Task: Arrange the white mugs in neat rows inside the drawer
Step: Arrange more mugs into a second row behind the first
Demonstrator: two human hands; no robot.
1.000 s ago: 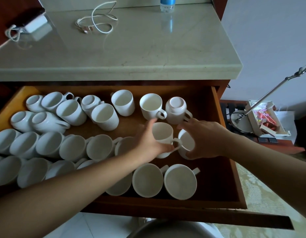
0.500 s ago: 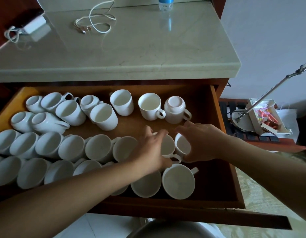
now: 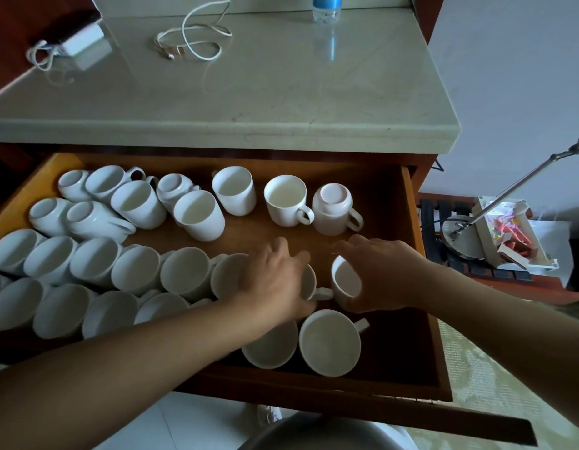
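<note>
Now, on the head view, the left hand [image 3: 276, 284] curled its grip over one white mug [image 3: 310, 282] while the right hand [image 3: 383, 274] clasped the neighbouring mug [image 3: 345, 282] at the middle row's right end in the drawer [image 3: 249, 232]; next, I'd judge, both wanted nudging flush, handles aligned.

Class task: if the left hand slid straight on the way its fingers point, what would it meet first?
The left hand would probably meet the upright mug in the back row; depth is unclear.

Table [image 3: 281, 102] — white cable [image 3: 172, 50], charger [image 3: 82, 42], bottle [image 3: 325, 8]. Right side — box [image 3: 508, 235] of coloured bits, metal rod [image 3: 515, 186].
</note>
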